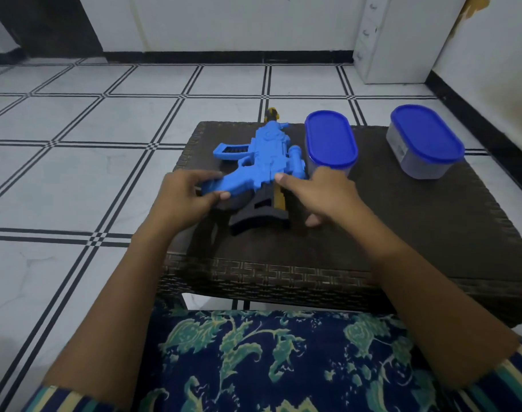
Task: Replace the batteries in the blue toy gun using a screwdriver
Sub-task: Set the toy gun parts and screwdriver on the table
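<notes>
The blue toy gun [264, 157] lies flat on a dark woven table [402, 233], its yellow-and-black muzzle pointing away and its black stock toward me. My left hand [184, 197] grips the blue pistol grip at the gun's near left, fingers and thumb curled round it. My right hand [316, 193] rests on the gun's right side near the scope, a fingertip touching the blue body; its fingers are fairly straight. No screwdriver or batteries are in view.
Two clear oval containers with blue lids stand on the table: one [331, 144] right beside the gun, another [426, 141] at the far right. White tiled floor surrounds the table. My lap in patterned blue fabric [268, 361] is at the near edge.
</notes>
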Demonstrator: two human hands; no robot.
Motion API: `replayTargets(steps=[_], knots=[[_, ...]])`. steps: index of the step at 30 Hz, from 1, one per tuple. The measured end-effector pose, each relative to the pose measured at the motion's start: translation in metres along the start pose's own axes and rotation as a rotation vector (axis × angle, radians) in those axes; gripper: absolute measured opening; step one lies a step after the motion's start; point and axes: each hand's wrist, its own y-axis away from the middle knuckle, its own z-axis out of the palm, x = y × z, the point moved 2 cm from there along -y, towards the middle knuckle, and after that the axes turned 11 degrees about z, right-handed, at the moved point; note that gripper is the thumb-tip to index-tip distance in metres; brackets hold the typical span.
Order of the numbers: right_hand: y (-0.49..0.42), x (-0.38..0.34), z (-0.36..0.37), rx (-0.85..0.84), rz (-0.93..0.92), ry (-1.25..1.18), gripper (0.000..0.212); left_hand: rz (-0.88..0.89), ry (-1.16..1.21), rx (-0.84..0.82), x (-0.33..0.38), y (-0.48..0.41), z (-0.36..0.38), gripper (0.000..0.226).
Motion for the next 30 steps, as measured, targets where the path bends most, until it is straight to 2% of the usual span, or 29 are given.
replayTargets(steps=[2,4,8,13,19,23,26,28,30], knots=[[0.006,0.000,0.006,-0.358,0.113,-0.331,0.051,-0.031,0.049,0.012,0.001,-0.001,-0.003,0.044],[0.006,-0.003,0.011,-0.535,0.079,-0.541,0.046,-0.039,0.077,0.015,0.001,0.000,-0.004,0.044],[0.003,-0.014,0.005,-0.517,-0.076,-0.824,0.026,-0.065,0.194,0.070,0.003,-0.003,-0.006,0.041],[0.012,-0.022,0.002,-0.618,-0.137,-0.966,0.031,-0.067,0.320,0.099,-0.004,-0.004,-0.012,0.036],[0.019,-0.028,-0.002,-0.550,-0.153,-0.968,0.040,0.014,0.233,0.020,0.006,-0.003,-0.002,0.038],[0.020,-0.026,-0.011,-0.448,-0.178,-0.918,0.018,-0.008,0.319,-0.103,0.009,-0.003,0.006,0.040],[0.022,-0.028,-0.018,-0.291,-0.225,-0.825,0.004,0.002,0.420,-0.193,0.026,-0.001,0.010,0.043],[0.025,-0.031,-0.019,-0.170,-0.283,-0.750,0.015,-0.006,0.531,-0.209,0.044,0.000,0.011,0.039],[0.030,-0.034,-0.014,-0.048,-0.341,-0.621,0.037,-0.046,0.663,-0.243,0.058,-0.001,0.014,0.039]])
